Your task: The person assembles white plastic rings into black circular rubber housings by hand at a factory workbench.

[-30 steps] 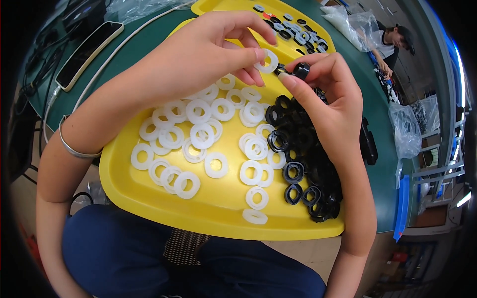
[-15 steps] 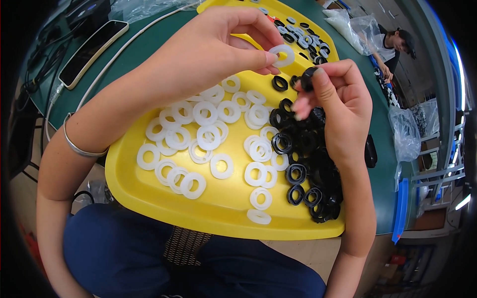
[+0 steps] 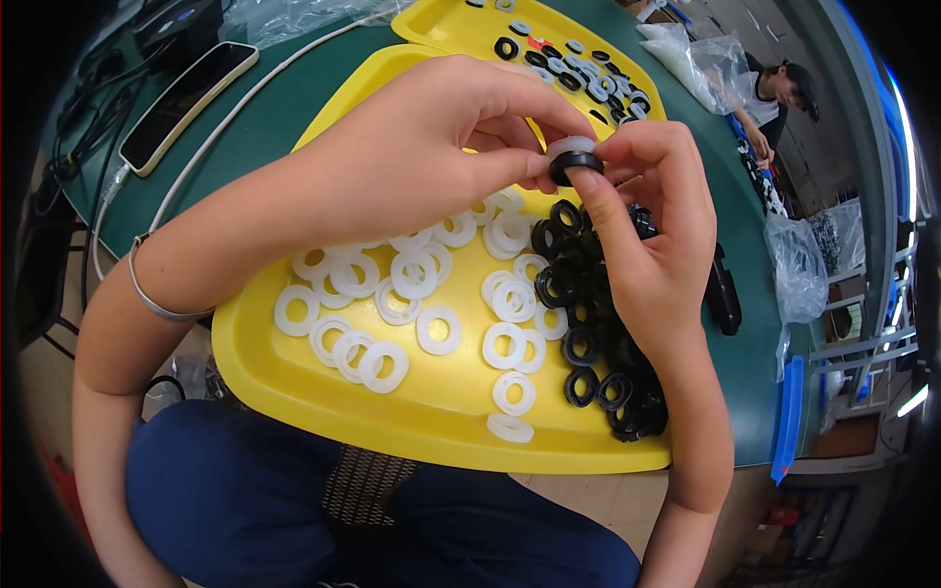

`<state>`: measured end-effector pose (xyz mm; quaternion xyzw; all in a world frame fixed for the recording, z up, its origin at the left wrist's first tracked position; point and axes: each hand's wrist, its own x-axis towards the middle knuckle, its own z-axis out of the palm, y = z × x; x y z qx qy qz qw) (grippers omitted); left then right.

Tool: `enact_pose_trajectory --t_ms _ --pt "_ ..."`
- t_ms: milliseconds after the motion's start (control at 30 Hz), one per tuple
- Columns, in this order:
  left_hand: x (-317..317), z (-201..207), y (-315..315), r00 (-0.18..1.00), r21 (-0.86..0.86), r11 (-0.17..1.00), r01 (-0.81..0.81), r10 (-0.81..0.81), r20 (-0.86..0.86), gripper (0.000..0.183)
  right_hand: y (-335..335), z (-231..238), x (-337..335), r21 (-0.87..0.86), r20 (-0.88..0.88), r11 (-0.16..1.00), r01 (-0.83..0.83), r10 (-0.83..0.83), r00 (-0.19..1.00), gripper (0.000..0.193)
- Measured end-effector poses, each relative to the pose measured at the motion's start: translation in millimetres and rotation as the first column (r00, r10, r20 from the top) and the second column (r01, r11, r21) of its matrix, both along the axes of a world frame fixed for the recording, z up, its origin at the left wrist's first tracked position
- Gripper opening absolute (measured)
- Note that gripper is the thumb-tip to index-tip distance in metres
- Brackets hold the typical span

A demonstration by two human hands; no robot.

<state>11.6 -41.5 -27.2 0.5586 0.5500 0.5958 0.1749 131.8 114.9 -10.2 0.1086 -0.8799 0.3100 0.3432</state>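
Above the near yellow tray (image 3: 441, 446), both hands meet at a pair of rings. My left hand (image 3: 490, 132), closed, pinches a white ring (image 3: 570, 146) between thumb and fingers. My right hand (image 3: 662, 201) is closed on a black ring (image 3: 576, 167), its thumb against the ring's near side. The white ring sits against the top of the black one; whether it is seated inside I cannot tell. Loose white rings (image 3: 438, 330) lie on the tray's left and middle. A heap of black rings (image 3: 580, 346) fills its right side, partly hidden by my right hand.
Behind stands a second yellow tray (image 3: 446, 22) holding mixed black, white and grey rings (image 3: 588, 78). A phone (image 3: 186, 103) and a white cable (image 3: 230, 116) lie on the green table (image 3: 760, 392) at left. Plastic bags (image 3: 796, 260) and another person (image 3: 774, 98) are at right.
The two hands have come together. My left hand moved right and down with the white ring, and my right hand turned the black ring, so the rings now touch.
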Motion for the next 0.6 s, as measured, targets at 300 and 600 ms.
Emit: enact_pose_trajectory --t_ms 300,600 --pt "5.0 3.8 -1.5 0.978 0.022 0.996 -0.090 0.093 -0.187 0.024 1.1 -2.2 0.9 0.182 -0.038 0.981 0.061 -0.055 0.998 0.019" --pt "4.0 4.4 -2.6 0.786 0.161 0.969 -0.186 0.245 -0.567 0.023 -1.5 -0.9 0.3 0.492 -0.218 0.863 0.114 -0.005 0.976 0.030"
